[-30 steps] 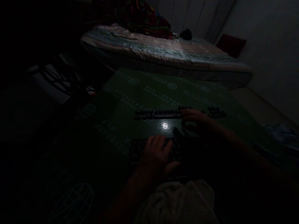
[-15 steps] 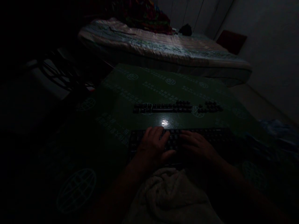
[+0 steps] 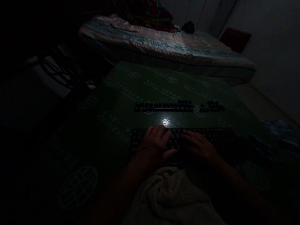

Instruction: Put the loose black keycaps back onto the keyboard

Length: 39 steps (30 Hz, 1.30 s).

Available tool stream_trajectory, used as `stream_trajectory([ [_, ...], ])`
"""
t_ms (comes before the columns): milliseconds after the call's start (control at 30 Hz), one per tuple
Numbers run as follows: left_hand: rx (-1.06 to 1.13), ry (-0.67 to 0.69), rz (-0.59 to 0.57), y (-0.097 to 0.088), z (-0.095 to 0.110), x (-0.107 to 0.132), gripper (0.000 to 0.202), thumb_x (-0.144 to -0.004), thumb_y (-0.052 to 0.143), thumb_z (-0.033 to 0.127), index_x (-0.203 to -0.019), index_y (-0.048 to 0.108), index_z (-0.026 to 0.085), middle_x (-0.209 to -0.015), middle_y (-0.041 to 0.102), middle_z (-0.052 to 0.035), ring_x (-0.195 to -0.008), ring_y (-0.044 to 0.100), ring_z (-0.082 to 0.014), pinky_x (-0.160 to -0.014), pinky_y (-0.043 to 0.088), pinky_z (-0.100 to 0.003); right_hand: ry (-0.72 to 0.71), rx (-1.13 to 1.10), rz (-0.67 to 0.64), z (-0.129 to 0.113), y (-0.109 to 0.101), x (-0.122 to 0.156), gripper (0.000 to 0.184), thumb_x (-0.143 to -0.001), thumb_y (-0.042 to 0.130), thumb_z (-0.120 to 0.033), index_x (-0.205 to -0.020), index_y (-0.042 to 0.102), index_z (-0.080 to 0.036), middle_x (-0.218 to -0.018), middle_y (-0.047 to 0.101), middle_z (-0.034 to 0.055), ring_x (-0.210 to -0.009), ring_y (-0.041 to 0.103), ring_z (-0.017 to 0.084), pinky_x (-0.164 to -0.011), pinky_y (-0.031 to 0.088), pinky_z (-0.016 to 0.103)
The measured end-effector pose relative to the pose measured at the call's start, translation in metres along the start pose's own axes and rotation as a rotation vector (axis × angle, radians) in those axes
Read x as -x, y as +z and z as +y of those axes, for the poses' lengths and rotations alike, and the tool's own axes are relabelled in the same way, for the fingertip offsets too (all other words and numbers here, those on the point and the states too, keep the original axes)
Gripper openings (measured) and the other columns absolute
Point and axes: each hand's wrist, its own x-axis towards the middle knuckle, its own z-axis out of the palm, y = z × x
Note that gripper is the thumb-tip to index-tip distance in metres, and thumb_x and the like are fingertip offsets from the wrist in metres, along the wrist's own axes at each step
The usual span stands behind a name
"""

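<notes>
A black computer keyboard (image 3: 174,136) lies near the close side of a green printed board (image 3: 112,109). Over its left part rests my left hand (image 3: 154,143), fingers stretched and apart, holding nothing. My right hand (image 3: 199,145) lies flat over the middle of the keys, its fingers extended and somewhat apart. Beyond the keyboard, loose black keycaps (image 3: 164,108) are laid out in rows on the board, with a long spacebar among them. Deep shadow hides the keyboard's near edge and parts of its right side.
A light cloth (image 3: 173,193) covers my lap below the keyboard. Behind the board stands a bed (image 3: 168,43) with a dark patterned blanket (image 3: 147,15). Bluish fabric (image 3: 278,131) lies at the right, and a dark metal frame (image 3: 56,68) stands at the left. The room is very dim.
The view has shifted slightly. Both hands stay over the keyboard in nearly the same pose, and the keycaps look unmoved on the board.
</notes>
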Motion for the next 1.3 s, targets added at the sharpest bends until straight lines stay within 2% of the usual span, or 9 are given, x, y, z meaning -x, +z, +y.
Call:
stream_trajectory([
  [300,-0.012,-0.006,0.0,0.0,0.001,0.0,0.055,-0.077,0.068,0.047,-0.117,0.057,0.009,-0.121,0.056,-0.0192,-0.113,0.05,-0.0332,-0.099,0.037,-0.05,-0.022,0.008,0.013,-0.002,0.002,0.003,0.023,-0.095,0.042,-0.019,-0.097,0.064,-0.013,-0.109,0.068,0.0154,-0.117,0.056,0.025,-0.089,0.052,0.042],
  [600,-0.002,-0.006,-0.006,-0.001,0.001,0.0,0.053,-0.079,0.066,0.047,-0.116,0.057,0.011,-0.118,0.056,-0.0179,-0.111,0.05,-0.0324,-0.098,0.038,-0.05,0.018,0.016,0.024,-0.01,0.002,0.001,0.024,-0.094,0.042,-0.018,-0.098,0.065,-0.013,-0.106,0.069,0.0154,-0.113,0.059,0.026,-0.087,0.052,0.043],
  [733,0.006,-0.001,0.009,0.0,0.001,0.0,0.054,-0.078,0.067,0.047,-0.116,0.056,0.011,-0.119,0.056,-0.0185,-0.112,0.05,-0.0328,-0.098,0.038,-0.051,0.062,0.064,0.042,-0.016,0.001,0.005,0.024,-0.093,0.042,-0.017,-0.099,0.066,-0.015,-0.107,0.07,0.0145,-0.117,0.057,0.026,-0.088,0.052,0.042],
  [933,-0.004,0.012,0.025,0.001,0.0,0.0,0.054,-0.078,0.067,0.046,-0.116,0.057,0.009,-0.119,0.057,-0.0198,-0.112,0.051,-0.0337,-0.098,0.038,-0.051,0.038,0.109,0.033,-0.021,0.0,0.008,0.021,-0.094,0.045,-0.017,-0.096,0.064,-0.012,-0.111,0.069,0.0151,-0.119,0.056,0.028,-0.09,0.051,0.045],
  [1300,0.01,-0.005,0.028,0.002,0.0,-0.001,0.053,-0.076,0.069,0.045,-0.115,0.057,0.011,-0.12,0.057,-0.0186,-0.113,0.051,-0.0326,-0.099,0.038,-0.051,0.14,0.083,0.073,-0.031,0.007,0.013,0.017,-0.09,0.052,-0.017,-0.102,0.064,-0.015,-0.114,0.068,0.0147,-0.123,0.053,0.028,-0.094,0.048,0.046],
])
